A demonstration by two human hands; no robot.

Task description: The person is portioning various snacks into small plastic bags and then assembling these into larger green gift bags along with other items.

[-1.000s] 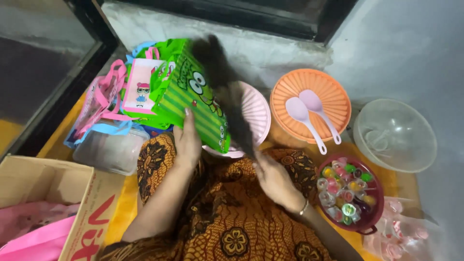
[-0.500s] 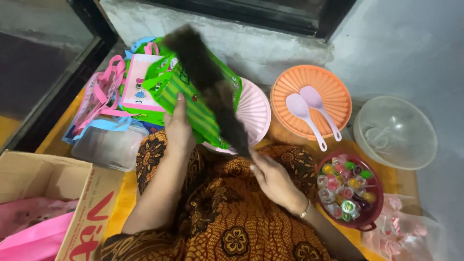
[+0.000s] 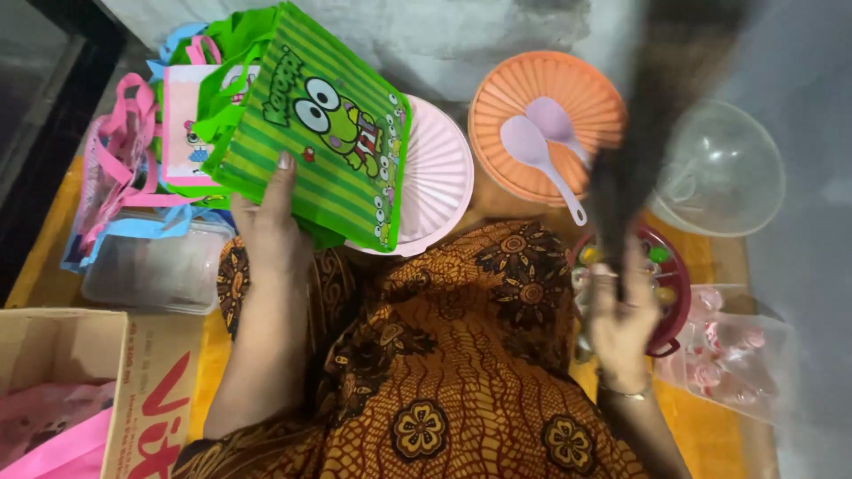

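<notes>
Resting under left hand [image 3: 271,232], green tote bag [image 3: 319,133]

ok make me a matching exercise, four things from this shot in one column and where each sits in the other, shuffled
Things:
1. green striped bag
2. two pale spoons
3. clear bowl
4. cardboard box

Places:
A. on the orange ribbed lid
B. bottom left corner
C. held by the left hand
D. far right, beside the orange lid

Pairs: 1-C, 2-A, 3-D, 4-B
</notes>
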